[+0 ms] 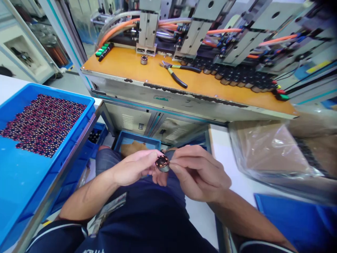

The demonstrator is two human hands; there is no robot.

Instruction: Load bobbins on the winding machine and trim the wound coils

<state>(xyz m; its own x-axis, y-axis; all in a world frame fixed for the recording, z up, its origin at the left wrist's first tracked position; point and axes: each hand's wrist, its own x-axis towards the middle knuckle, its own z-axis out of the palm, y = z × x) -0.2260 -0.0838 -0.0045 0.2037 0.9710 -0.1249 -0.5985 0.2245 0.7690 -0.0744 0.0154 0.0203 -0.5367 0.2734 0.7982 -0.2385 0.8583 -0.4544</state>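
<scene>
Gripping round part (162, 163) in L hand (138, 166), w/ R hand (201, 172) pinching close at rim, above lap (173, 193); prob. best to brace L, keep face visible, press lightly w/ R.

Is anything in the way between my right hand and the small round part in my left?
Nothing visible is. The right hand has its fingertips right at the side of the round part, which the left hand holds. The pliers lie well away, on the orange shelf.
</scene>
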